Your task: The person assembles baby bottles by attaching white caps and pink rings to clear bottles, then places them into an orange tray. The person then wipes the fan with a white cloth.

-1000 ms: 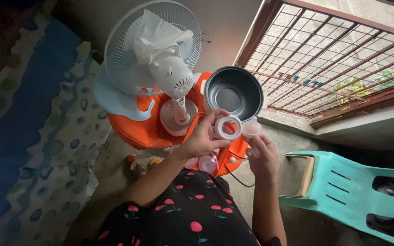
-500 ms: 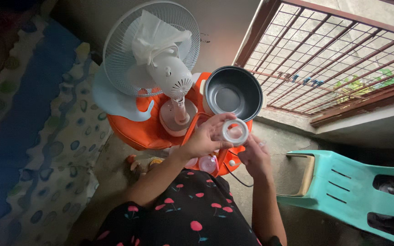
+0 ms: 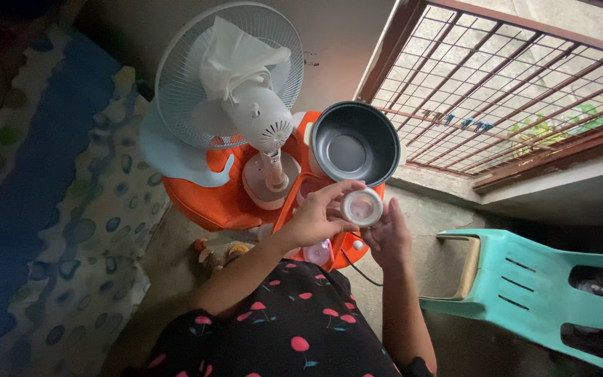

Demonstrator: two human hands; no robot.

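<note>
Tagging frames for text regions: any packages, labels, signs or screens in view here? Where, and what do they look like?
No packages, labels, signs or screens show.
Closest thing: a small round white lid, clear in the middle, held in the left hand fingers above the right hand, in front of the dark grey pot. Any marking on it is too small to tell.

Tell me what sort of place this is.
Probably a lived-in room of a home, on the floor by a window. A white electric fan stands on an orange table beside a grey cooker pot, next to a barred window and patterned bedding.
</note>
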